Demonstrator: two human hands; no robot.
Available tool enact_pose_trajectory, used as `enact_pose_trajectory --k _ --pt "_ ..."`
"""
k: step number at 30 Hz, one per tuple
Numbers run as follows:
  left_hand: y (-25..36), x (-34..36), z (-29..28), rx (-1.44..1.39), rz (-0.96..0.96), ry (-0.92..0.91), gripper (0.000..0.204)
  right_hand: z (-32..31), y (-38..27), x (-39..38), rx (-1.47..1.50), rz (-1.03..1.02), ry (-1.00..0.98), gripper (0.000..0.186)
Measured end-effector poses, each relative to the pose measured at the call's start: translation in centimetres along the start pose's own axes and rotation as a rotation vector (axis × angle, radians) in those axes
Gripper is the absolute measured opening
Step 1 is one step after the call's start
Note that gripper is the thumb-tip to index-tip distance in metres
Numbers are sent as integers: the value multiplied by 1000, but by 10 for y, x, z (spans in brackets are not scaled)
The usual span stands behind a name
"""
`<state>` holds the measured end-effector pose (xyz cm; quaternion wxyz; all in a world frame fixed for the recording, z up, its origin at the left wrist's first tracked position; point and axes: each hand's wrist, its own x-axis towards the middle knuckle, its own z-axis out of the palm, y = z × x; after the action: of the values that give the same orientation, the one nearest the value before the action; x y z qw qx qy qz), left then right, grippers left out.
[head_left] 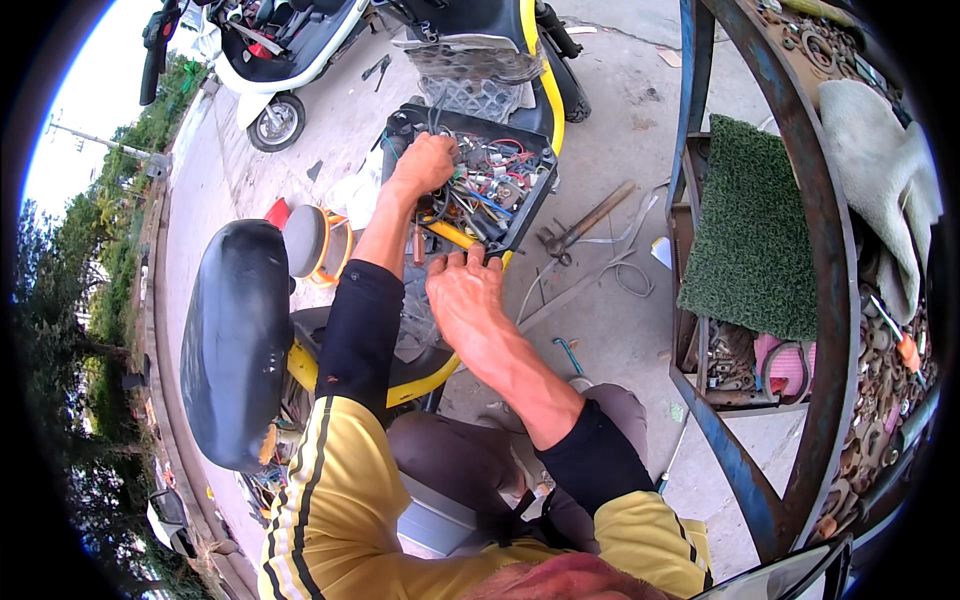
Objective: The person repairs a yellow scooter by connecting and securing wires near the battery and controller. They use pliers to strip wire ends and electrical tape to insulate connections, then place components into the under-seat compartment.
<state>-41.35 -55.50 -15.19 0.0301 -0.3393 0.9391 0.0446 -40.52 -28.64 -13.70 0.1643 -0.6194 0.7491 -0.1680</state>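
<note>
Upper centre of frame: left hand (428, 160) closed, fingers clamped on a wire bundle (480, 185) inside the open black compartment (535, 190). Right hand (465, 295), fingers together, braces its near rim. Judged best: steady tray, separate wires gently.

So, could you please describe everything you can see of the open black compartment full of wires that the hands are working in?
The black compartment is a shallow, plastic-looking tray with raised walls, open on top, on a yellow-trimmed scooter. It is packed with tangled wires in red, blue, yellow and white, plus small connectors. It sits tilted, beyond the raised black seat. The left hand reaches into its near-left part among the wires; the right hand rests at its lower edge, fingers touching the rim.
</note>
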Motion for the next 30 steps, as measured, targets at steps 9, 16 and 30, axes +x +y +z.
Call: enact_pose_trajectory --k 9,16,30 --pt "2 -22 -8 -78 147 167 21 3 0 -1 -16 2 31 39" --pt "9 -33 -15 -109 101 184 19 2 3 -1 -3 -5 28 40" --pt "24 -38 -20 -42 10 -4 29 1 -2 -1 -34 -4 31 42"
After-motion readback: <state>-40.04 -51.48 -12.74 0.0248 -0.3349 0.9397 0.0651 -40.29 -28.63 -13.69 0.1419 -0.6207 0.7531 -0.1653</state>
